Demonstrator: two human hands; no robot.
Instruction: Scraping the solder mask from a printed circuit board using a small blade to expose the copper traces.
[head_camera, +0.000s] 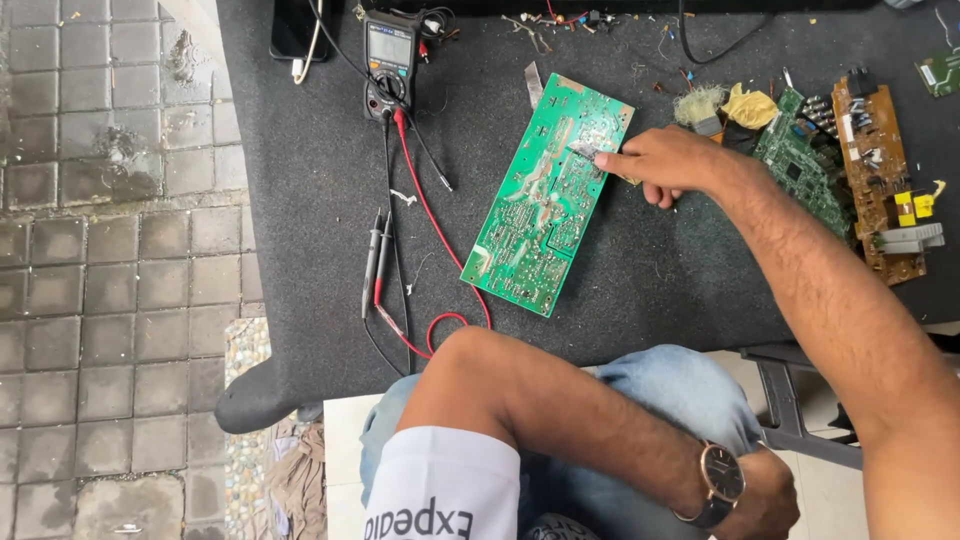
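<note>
1. Dark felt-covered table (300, 200) carries all the work items.
2. Green circuit board (550, 195) lies flat, solder side up, directly under the pinching fingertips.
3. Right hand (665, 165) reaches across to the board's upper right; thumb and forefinger are closed on a small grey scrap (585, 153) pressed to the board.
4. Left hand (765, 495) rests on the knee, well below the grip, fingers curled, holding nothing visible.
5. Multimeter (390, 60) sits up-left of the grip; its probes (375, 260) lie left of the board.

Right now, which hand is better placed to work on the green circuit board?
Right. The right hand touches the green circuit board at its upper end; the left hand lies at the lap, away from it.
</note>
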